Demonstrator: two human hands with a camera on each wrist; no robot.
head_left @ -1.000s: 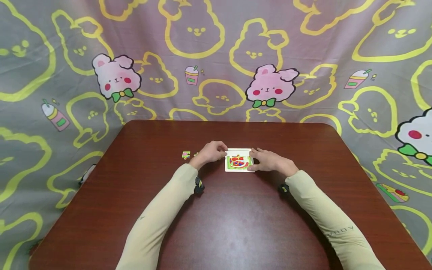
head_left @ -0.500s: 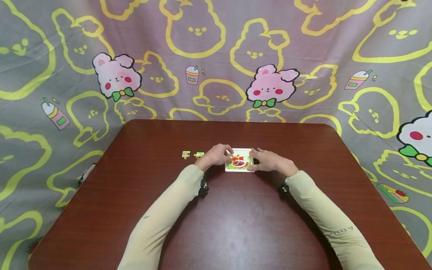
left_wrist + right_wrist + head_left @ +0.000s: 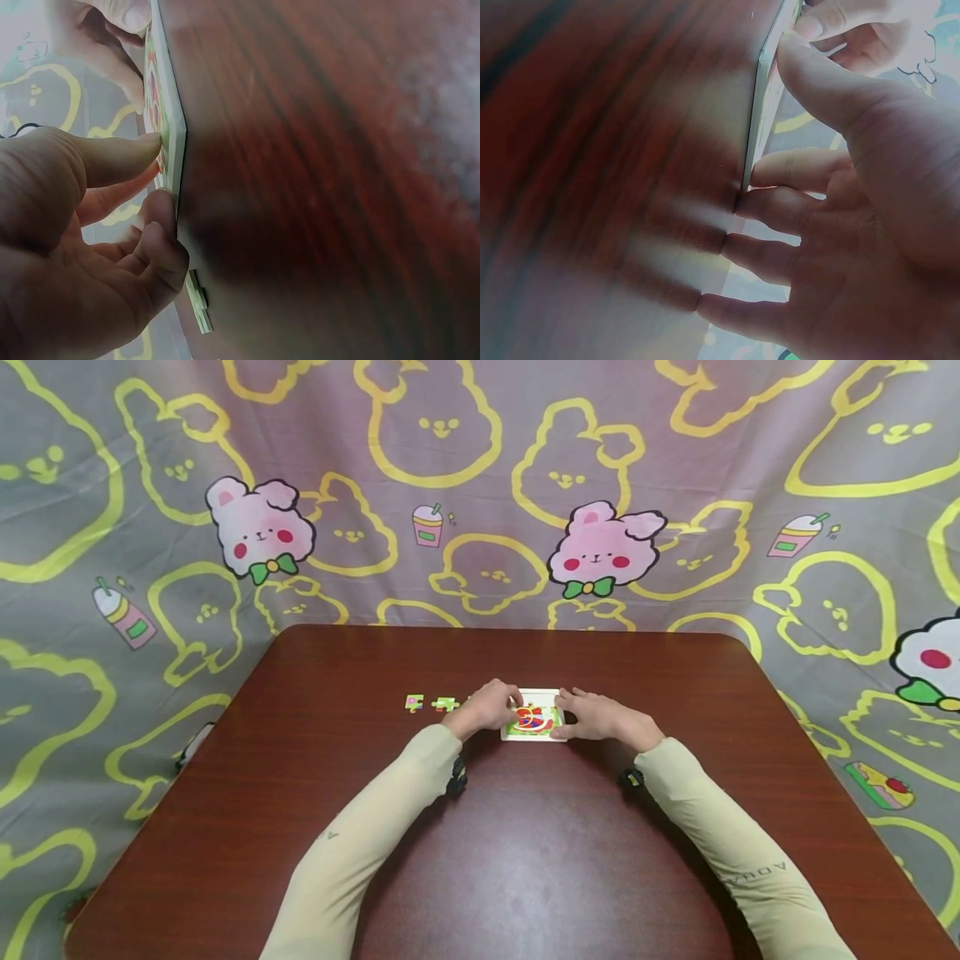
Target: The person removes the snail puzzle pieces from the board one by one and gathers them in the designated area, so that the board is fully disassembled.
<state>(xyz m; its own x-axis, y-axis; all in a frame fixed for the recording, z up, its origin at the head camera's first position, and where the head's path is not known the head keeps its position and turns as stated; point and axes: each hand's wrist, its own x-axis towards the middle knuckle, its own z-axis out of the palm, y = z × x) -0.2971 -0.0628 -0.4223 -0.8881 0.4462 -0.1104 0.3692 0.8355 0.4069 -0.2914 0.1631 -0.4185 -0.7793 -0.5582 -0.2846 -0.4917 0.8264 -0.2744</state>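
Jigsaw puzzle (image 3: 531,721) in a white tray (image 3: 536,738) lies just right of the middle of the head frame, its picture red, blue, white and green. Behind everything spreads a grey-pink cloth backdrop (image 3: 480,460), printed with yellow outlined animals, pink rabbit heads and drink cups. Dark red-brown wooden table (image 3: 495,860) fills the lower half, a pale glare at its lower centre. Two cream sleeves reach in from the bottom edge, the left sleeve (image 3: 367,835) and the right sleeve (image 3: 738,839), which bears dark lettering.

The right hand (image 3: 600,717) is at the tray's right side, its grip released: fingers extended, thumb touching the near corner and index finger at the far one. The left hand (image 3: 489,703) lies over the tray's left side, thumb on the puzzle's edge; whether its grip has closed on a piece cannot be told. Black wrist devices (image 3: 632,777) sit below both cuffs.

Smallest are the loose puzzle pieces (image 3: 446,704), green-edged, in a row on the table left of centre, the rightmost partly hidden by the left hand.
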